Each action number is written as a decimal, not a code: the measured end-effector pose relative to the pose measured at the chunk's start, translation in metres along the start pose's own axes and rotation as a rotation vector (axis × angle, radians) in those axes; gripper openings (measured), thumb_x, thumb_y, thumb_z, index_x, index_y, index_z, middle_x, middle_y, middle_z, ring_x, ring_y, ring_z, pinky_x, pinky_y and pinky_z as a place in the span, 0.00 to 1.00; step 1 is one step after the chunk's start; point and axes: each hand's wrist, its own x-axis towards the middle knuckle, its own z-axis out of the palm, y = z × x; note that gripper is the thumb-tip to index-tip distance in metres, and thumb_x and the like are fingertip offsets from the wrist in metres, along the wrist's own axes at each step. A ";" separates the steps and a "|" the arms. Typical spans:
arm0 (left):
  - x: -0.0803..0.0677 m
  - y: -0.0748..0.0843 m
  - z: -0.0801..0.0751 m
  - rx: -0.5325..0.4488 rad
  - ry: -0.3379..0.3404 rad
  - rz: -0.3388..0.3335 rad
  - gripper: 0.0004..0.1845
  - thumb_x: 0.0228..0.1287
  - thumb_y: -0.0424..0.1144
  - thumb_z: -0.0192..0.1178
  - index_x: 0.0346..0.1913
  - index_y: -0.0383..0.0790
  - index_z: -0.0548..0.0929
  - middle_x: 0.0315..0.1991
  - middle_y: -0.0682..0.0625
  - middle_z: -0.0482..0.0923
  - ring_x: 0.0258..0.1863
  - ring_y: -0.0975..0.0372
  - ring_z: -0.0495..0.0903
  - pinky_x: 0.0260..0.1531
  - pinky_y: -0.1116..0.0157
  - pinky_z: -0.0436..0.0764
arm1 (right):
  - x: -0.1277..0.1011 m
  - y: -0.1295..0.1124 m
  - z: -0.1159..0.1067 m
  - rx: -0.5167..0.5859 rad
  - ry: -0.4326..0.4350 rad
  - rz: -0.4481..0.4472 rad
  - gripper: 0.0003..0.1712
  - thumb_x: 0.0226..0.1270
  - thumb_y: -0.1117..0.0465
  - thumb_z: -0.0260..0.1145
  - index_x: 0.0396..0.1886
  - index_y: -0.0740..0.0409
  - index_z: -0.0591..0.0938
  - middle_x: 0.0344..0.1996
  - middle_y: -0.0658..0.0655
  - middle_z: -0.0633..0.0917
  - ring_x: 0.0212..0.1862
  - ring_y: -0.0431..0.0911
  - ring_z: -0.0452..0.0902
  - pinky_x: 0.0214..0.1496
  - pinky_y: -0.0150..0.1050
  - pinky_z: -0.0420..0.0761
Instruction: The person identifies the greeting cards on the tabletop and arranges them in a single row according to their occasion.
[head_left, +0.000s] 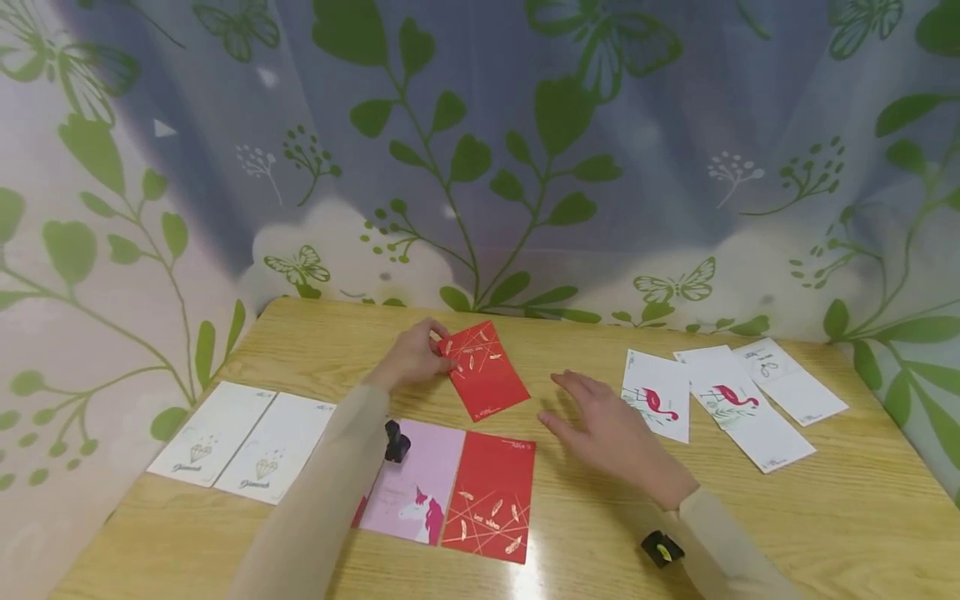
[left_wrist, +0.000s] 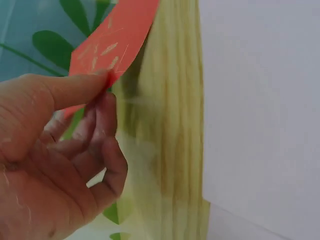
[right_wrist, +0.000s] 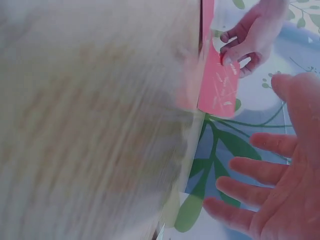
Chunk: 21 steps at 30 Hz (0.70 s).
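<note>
My left hand (head_left: pixel 414 357) pinches the far corner of a red card with gold feathers (head_left: pixel 483 370), thumb on top and fingers beneath (left_wrist: pixel 102 107); the card (left_wrist: pixel 112 45) tilts above the wooden table (head_left: pixel 600 517). The same card (right_wrist: pixel 216 85) and left hand (right_wrist: pixel 250 35) show blurred in the right wrist view. My right hand (head_left: pixel 603 421) hovers open, fingers spread (right_wrist: pixel 260 170), just right of that card and left of a flamingo card (head_left: pixel 657 395). A second red feather card (head_left: pixel 491 496) lies flat beside a pink unicorn card (head_left: pixel 416 483) near the front.
Two white diamond cards (head_left: pixel 240 442) lie at the left. More white cards, one with a flamingo (head_left: pixel 738 404) and one with lettering (head_left: pixel 791 379), lie at the right. A leaf-and-butterfly curtain (head_left: pixel 480 150) hangs behind the table's far edge.
</note>
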 end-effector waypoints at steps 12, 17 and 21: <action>-0.013 0.007 -0.002 -0.272 0.003 0.120 0.17 0.66 0.36 0.68 0.55 0.36 0.80 0.48 0.39 0.86 0.49 0.52 0.86 0.44 0.62 0.81 | 0.007 0.007 -0.003 0.144 0.076 0.037 0.29 0.77 0.47 0.61 0.67 0.63 0.77 0.63 0.65 0.82 0.65 0.62 0.79 0.64 0.59 0.79; -0.015 0.010 -0.001 -0.336 -0.020 0.133 0.18 0.67 0.36 0.68 0.57 0.35 0.79 0.50 0.39 0.86 0.50 0.52 0.85 0.51 0.53 0.83 | 0.013 0.011 -0.003 0.293 0.090 0.093 0.26 0.77 0.50 0.61 0.63 0.64 0.79 0.59 0.64 0.85 0.58 0.59 0.83 0.54 0.54 0.86; -0.015 0.012 0.000 -0.349 -0.027 0.148 0.20 0.67 0.37 0.68 0.58 0.35 0.79 0.49 0.40 0.86 0.51 0.52 0.84 0.53 0.52 0.82 | 0.023 0.015 0.000 0.387 0.097 0.157 0.24 0.77 0.50 0.61 0.62 0.62 0.80 0.55 0.61 0.87 0.55 0.56 0.84 0.54 0.52 0.85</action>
